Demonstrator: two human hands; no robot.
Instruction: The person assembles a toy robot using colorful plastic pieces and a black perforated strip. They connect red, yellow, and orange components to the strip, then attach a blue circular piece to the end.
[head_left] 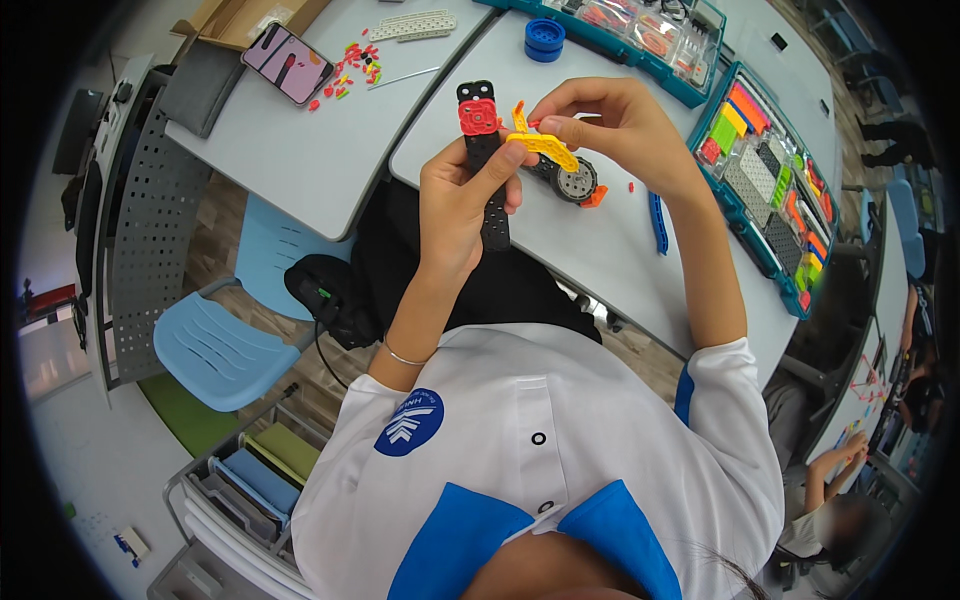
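My left hand (462, 200) grips a long black perforated building beam (484, 150) with a red square piece (479, 117) near its top. Its thumb also presses on a bent yellow building beam (550, 149). At the yellow beam's upper side, the fingertips of my right hand (625, 112) are pinched around a small red connector peg (534, 124), which is partly hidden. Just beyond the yellow beam is a grey-black toothed wheel (576, 180) with an orange piece (596, 196) beside it. I cannot tell whether these are joined to the held parts.
A teal case (775, 190) of sorted colourful parts lies on the right, and another teal case (650, 45) at the back. Blue wheels (544, 40) stand near it; a blue beam (658, 222) lies right. On the left table are a phone (288, 64) and loose pegs (357, 65).
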